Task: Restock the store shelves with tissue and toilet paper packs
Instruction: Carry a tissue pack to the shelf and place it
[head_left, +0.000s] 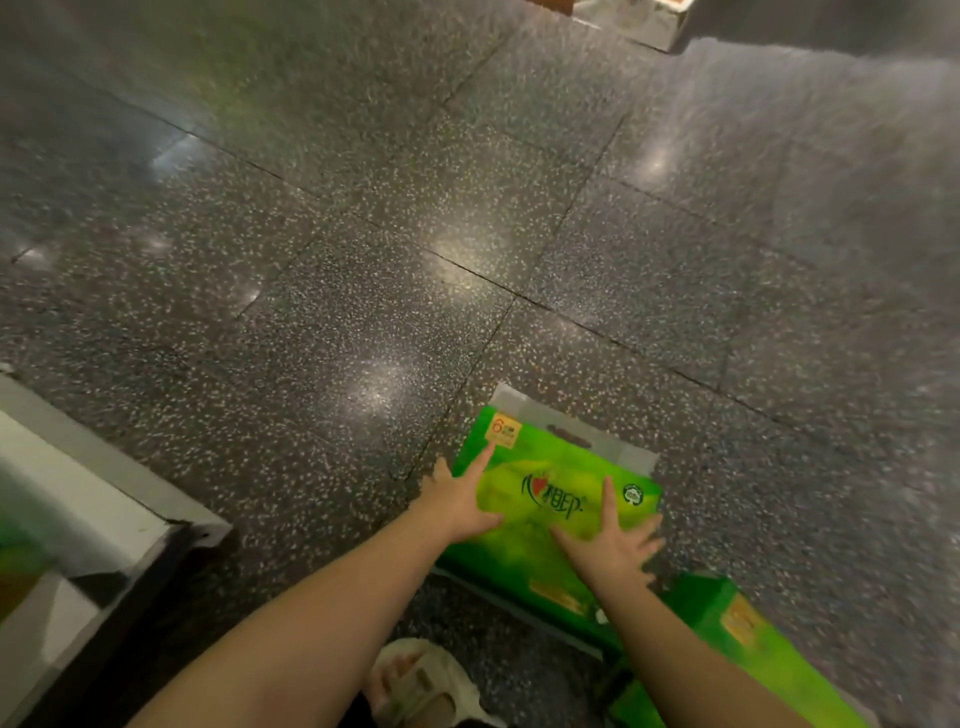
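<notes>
A bright green tissue pack (550, 499) with a clear handle flap at its far end lies on the dark speckled floor at the lower middle. My left hand (457, 499) rests flat on its left side, fingers spread, index finger pointing to the orange label. Spread open on the pack's right side is my right hand (613, 545). Neither hand is closed around the pack. More green tissue packs (748, 644) lie beside and under it at the lower right, partly hidden by my right forearm.
A white store shelf (104, 514) with a dark edge stands at the lower left, something green blurred on it. A foot in a pale sandal (421, 686) is at the bottom middle. Another fixture's base (634, 21) shows at the top.
</notes>
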